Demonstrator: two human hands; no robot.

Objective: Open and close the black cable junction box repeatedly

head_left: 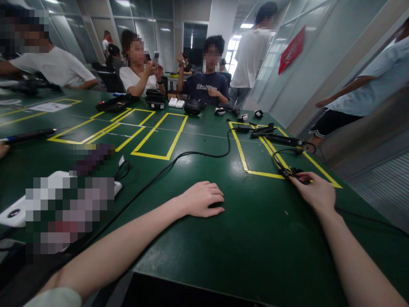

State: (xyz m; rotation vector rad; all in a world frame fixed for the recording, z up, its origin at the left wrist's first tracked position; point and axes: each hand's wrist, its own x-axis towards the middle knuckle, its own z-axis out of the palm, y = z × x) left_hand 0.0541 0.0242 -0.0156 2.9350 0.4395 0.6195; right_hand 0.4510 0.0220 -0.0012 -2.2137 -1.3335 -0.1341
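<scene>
My left hand rests palm down on the green table, fingers curled loosely, nothing in it. My right hand reaches to the right and its fingertips pinch a small black part on the end of a thin black cable that loops toward a black tool. The part lies on the yellow tape line of a marked rectangle.
A long black cable runs across the table past my left hand. White devices lie at the left. Black gear and white boxes sit at the far edge, where several people sit or stand. A person walks at the right.
</scene>
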